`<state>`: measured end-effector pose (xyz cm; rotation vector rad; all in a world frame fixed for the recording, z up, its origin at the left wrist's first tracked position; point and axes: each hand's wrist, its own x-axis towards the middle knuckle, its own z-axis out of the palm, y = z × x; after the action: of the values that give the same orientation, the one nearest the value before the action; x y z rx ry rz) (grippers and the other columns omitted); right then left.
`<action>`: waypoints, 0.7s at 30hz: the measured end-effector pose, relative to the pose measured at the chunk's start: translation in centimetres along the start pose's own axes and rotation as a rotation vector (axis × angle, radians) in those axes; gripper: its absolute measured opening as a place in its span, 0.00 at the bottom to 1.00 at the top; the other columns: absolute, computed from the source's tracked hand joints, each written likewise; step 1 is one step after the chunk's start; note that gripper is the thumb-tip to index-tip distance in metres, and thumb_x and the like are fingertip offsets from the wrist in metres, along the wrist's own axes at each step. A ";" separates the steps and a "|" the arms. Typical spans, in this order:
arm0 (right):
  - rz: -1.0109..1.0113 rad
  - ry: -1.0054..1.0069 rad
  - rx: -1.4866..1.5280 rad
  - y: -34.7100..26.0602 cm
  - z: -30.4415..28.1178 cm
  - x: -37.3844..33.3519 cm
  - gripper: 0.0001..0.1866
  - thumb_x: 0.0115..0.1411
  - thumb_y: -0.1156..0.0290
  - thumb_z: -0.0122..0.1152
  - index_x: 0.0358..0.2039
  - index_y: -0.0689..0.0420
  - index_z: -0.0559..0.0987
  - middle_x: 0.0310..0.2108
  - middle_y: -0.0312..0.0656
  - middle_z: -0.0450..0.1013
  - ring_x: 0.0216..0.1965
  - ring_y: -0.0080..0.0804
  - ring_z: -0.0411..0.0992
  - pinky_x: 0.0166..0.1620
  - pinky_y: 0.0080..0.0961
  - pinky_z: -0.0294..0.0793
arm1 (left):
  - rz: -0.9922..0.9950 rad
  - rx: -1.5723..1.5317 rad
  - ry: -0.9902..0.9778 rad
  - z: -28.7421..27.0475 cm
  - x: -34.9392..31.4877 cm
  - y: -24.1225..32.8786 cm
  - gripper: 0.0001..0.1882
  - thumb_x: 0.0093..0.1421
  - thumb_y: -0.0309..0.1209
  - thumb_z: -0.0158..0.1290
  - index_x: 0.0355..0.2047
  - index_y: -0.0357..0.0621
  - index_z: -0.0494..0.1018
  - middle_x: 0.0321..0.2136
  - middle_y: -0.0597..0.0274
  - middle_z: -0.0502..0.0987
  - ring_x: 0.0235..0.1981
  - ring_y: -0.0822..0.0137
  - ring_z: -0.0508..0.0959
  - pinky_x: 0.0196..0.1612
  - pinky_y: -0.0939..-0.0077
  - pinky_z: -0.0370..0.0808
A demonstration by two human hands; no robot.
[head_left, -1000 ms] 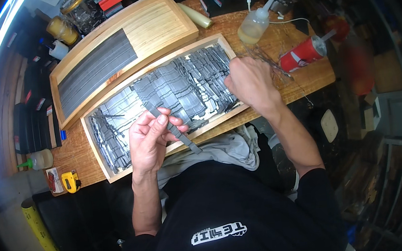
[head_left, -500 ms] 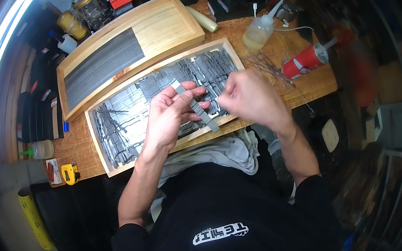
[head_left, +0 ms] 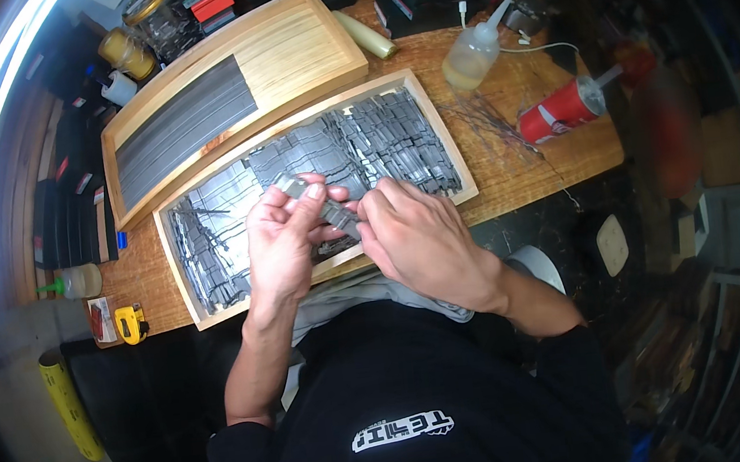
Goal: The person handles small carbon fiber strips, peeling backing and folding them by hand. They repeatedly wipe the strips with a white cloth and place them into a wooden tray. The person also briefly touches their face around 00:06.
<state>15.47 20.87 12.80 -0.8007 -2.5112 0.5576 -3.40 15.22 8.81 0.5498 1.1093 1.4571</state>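
Observation:
My left hand (head_left: 282, 249) grips a short grey segmented strip (head_left: 341, 217) between thumb and fingers. The strip slants from upper left to lower right, above the front part of a shallow wooden tray (head_left: 442, 133). At its lower right end my right hand (head_left: 421, 244) is closed, thumb and fingers pressed together at the strip; its fingertips are partly hidden. Many similar dark grey strips (head_left: 299, 153) lie packed in rows in the tray, some shiny, some loose at the left.
Behind stands a second wooden tray (head_left: 296, 40) partly covered with long dark strips (head_left: 186, 115). To the right are a squeeze bottle (head_left: 471, 58), thin wires (head_left: 489, 119) and a red can (head_left: 560, 110). A yellow tape measure (head_left: 132, 324) and small green-tipped bottle (head_left: 82, 281) sit left.
My right hand has moved left and down to the strip's lower end, where before it was apart from it. My left hand has shifted slightly left and down with the strip.

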 end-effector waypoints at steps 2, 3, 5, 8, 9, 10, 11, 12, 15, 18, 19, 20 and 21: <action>0.106 -0.107 0.374 0.2 -0.1 -0.9 0.08 0.62 0.77 0.68 0.38 0.64 0.77 0.31 0.45 0.77 0.31 0.36 0.81 0.34 0.30 0.80 | -0.024 -0.097 -0.046 -1.3 -0.4 0.6 0.10 0.72 0.27 0.55 0.51 0.37 0.73 0.39 0.50 0.84 0.41 0.57 0.88 0.37 0.72 0.89; 0.160 -0.163 0.559 0.3 -0.2 -1.4 0.08 0.62 0.78 0.68 0.39 0.63 0.76 0.31 0.43 0.78 0.31 0.33 0.81 0.33 0.27 0.80 | -0.051 -0.133 -0.053 -1.6 -0.6 0.9 0.11 0.72 0.26 0.55 0.52 0.37 0.73 0.40 0.50 0.84 0.42 0.56 0.87 0.38 0.71 0.89; 0.202 -0.257 0.752 1.0 -0.1 -2.2 0.12 0.61 0.80 0.71 0.44 0.63 0.80 0.37 0.43 0.81 0.34 0.25 0.81 0.35 0.23 0.80 | -0.081 -0.152 -0.054 -1.6 -1.2 1.1 0.13 0.71 0.26 0.55 0.54 0.38 0.72 0.40 0.51 0.83 0.42 0.56 0.87 0.38 0.70 0.90; 0.199 -0.259 0.833 2.0 0.7 -3.2 0.13 0.59 0.80 0.73 0.45 0.64 0.85 0.37 0.43 0.83 0.36 0.24 0.82 0.38 0.23 0.82 | -0.146 -0.195 -0.067 -1.8 -1.6 1.1 0.12 0.71 0.25 0.54 0.54 0.37 0.72 0.41 0.50 0.82 0.43 0.55 0.87 0.39 0.69 0.90; 0.263 -0.275 0.925 1.8 0.5 -3.3 0.12 0.59 0.80 0.73 0.44 0.64 0.85 0.36 0.43 0.83 0.37 0.25 0.83 0.39 0.22 0.83 | -0.168 -0.211 -0.072 -1.9 -1.6 1.1 0.12 0.72 0.24 0.54 0.53 0.37 0.73 0.42 0.49 0.83 0.44 0.54 0.87 0.40 0.68 0.90; 0.328 -0.292 1.018 1.3 0.1 -3.4 0.11 0.59 0.80 0.73 0.43 0.64 0.86 0.35 0.42 0.84 0.38 0.25 0.83 0.40 0.22 0.83 | -0.176 -0.231 -0.071 -1.9 -1.6 1.0 0.11 0.72 0.24 0.54 0.53 0.37 0.73 0.41 0.50 0.83 0.44 0.53 0.87 0.41 0.68 0.90; 0.393 -0.307 1.110 1.1 -0.1 -3.5 0.11 0.58 0.81 0.73 0.42 0.63 0.86 0.35 0.42 0.84 0.39 0.25 0.84 0.41 0.22 0.84 | -0.184 -0.251 -0.069 -2.0 -1.6 0.9 0.11 0.72 0.24 0.54 0.53 0.37 0.73 0.41 0.50 0.83 0.45 0.53 0.87 0.42 0.67 0.90; 0.321 -0.298 1.036 1.4 0.1 -3.7 0.11 0.59 0.80 0.73 0.43 0.62 0.87 0.35 0.42 0.84 0.39 0.26 0.84 0.41 0.22 0.84 | -0.193 -0.272 -0.069 -2.0 -1.6 0.8 0.11 0.71 0.24 0.54 0.53 0.37 0.73 0.41 0.50 0.82 0.45 0.53 0.87 0.43 0.66 0.90; 0.151 -0.264 0.895 2.6 0.9 -4.0 0.11 0.60 0.77 0.72 0.45 0.61 0.87 0.34 0.42 0.85 0.39 0.27 0.84 0.41 0.23 0.84 | -0.227 -0.265 -0.118 -1.6 -1.9 1.1 0.11 0.72 0.25 0.54 0.52 0.38 0.73 0.41 0.51 0.82 0.45 0.53 0.86 0.45 0.64 0.89; 0.124 -0.228 0.923 2.4 1.1 -3.7 0.12 0.59 0.77 0.73 0.44 0.61 0.87 0.34 0.43 0.86 0.38 0.28 0.85 0.42 0.24 0.84 | -0.213 -0.240 -0.189 -2.5 -2.0 0.9 0.11 0.73 0.26 0.53 0.53 0.39 0.72 0.41 0.51 0.82 0.47 0.53 0.86 0.46 0.63 0.89; 0.154 -0.222 0.931 2.0 1.0 -3.5 0.12 0.59 0.77 0.73 0.45 0.60 0.87 0.34 0.44 0.86 0.38 0.28 0.85 0.41 0.24 0.84 | -0.200 -0.235 -0.166 -2.4 -2.1 0.8 0.11 0.73 0.27 0.53 0.53 0.40 0.72 0.41 0.53 0.82 0.46 0.53 0.86 0.45 0.63 0.89; 0.185 -0.216 0.940 1.7 0.9 -3.5 0.13 0.58 0.77 0.74 0.45 0.60 0.87 0.34 0.44 0.86 0.38 0.28 0.85 0.41 0.24 0.84 | -0.187 -0.230 -0.143 -2.1 -2.1 0.8 0.11 0.73 0.28 0.53 0.54 0.42 0.72 0.40 0.54 0.82 0.46 0.54 0.86 0.44 0.62 0.89; 0.091 -0.155 0.889 1.8 1.3 -3.5 0.14 0.58 0.77 0.75 0.45 0.60 0.87 0.35 0.45 0.86 0.38 0.29 0.85 0.41 0.25 0.84 | -0.173 -0.223 -0.116 -1.9 -2.4 0.8 0.11 0.74 0.29 0.52 0.54 0.43 0.71 0.40 0.56 0.81 0.45 0.54 0.86 0.43 0.62 0.89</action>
<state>18.17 19.81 9.86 -0.5189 -2.0020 1.6446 -4.90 12.48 9.30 0.3666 0.8680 1.3588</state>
